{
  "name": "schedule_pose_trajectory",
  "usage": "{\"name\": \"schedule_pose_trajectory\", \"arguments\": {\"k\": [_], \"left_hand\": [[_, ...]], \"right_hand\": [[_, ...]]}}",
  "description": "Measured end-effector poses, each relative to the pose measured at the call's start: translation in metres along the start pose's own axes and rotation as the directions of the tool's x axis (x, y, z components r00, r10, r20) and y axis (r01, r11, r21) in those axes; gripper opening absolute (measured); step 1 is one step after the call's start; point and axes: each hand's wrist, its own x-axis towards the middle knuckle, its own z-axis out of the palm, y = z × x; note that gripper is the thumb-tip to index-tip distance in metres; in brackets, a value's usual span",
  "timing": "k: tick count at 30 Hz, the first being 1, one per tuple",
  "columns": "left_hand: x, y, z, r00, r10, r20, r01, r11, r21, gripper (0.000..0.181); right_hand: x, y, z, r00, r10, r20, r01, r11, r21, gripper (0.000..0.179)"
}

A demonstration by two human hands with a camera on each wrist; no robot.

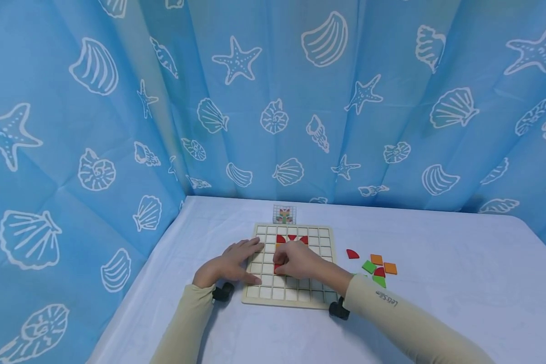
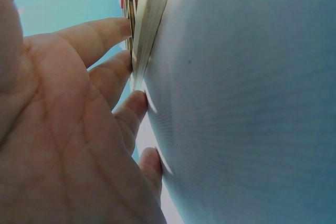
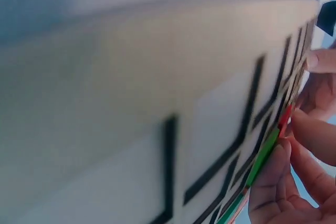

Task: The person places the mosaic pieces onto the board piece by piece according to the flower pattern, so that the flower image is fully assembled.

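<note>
A wooden grid board (image 1: pixel 266 279) with square cells lies on the white table. My left hand (image 1: pixel 232 262) rests at its left edge, fingers spread and fairly straight; in the left wrist view fingertips (image 2: pixel 123 29) touch the board's side. My right hand (image 1: pixel 300 260) reaches over the middle of the board. Its thumb and fingers pinch a red tile (image 3: pixel 285 118) right at a cell, beside a green tile (image 3: pixel 262 156) on the board. Red tiles (image 1: pixel 304 239) sit in cells farther up, and the hand hides part of the arrangement.
A small gridded picture card (image 1: pixel 284 215) with a coloured pattern lies behind the board. Right of the board are loose tiles: a red quarter-round (image 1: pixel 352 254), orange squares (image 1: pixel 390 268) and green pieces (image 1: pixel 369 267). A blue shell-print curtain (image 1: pixel 282 76) hangs behind the table.
</note>
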Motion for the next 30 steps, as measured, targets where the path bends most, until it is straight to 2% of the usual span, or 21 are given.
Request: {"name": "schedule_pose_trajectory", "arguments": {"k": [4, 8, 14, 19, 24, 27, 30], "left_hand": [[0.001, -0.002, 0.001, 1.000, 0.009, 0.004, -0.009, 1.000, -0.008, 0.093], [0.001, -0.003, 0.003, 1.000, 0.009, 0.005, -0.008, 1.000, -0.010, 0.093], [-0.001, -0.006, 0.004, 1.000, 0.002, -0.005, -0.002, 1.000, -0.027, 0.093], [0.000, -0.009, 0.005, 1.000, 0.020, -0.009, -0.020, 1.000, -0.019, 0.092], [0.001, -0.009, 0.004, 1.000, 0.019, -0.011, -0.019, 1.000, -0.019, 0.092], [0.001, -0.008, 0.004, 1.000, 0.021, -0.010, -0.021, 0.999, -0.024, 0.092], [0.002, -0.009, 0.004, 1.000, 0.026, -0.008, -0.027, 1.000, -0.017, 0.092]], "right_hand": [[-0.001, 0.004, -0.005, 0.999, 0.027, 0.022, -0.028, 0.998, 0.057, 0.017], [-0.006, 0.011, -0.017, 0.999, 0.019, 0.029, -0.023, 0.990, 0.142, 0.025], [-0.021, 0.032, -0.042, 1.000, 0.018, -0.013, -0.015, 0.979, 0.205, 0.033], [-0.040, 0.054, -0.061, 0.994, 0.088, -0.062, -0.075, 0.980, 0.184, 0.034], [-0.061, 0.073, -0.074, 0.976, 0.190, -0.107, -0.174, 0.975, 0.140, 0.038], [-0.074, 0.082, -0.077, 0.968, 0.217, -0.125, -0.204, 0.973, 0.108, 0.038], [-0.088, 0.087, -0.077, 0.970, 0.206, -0.130, -0.198, 0.978, 0.071, 0.036]]}}
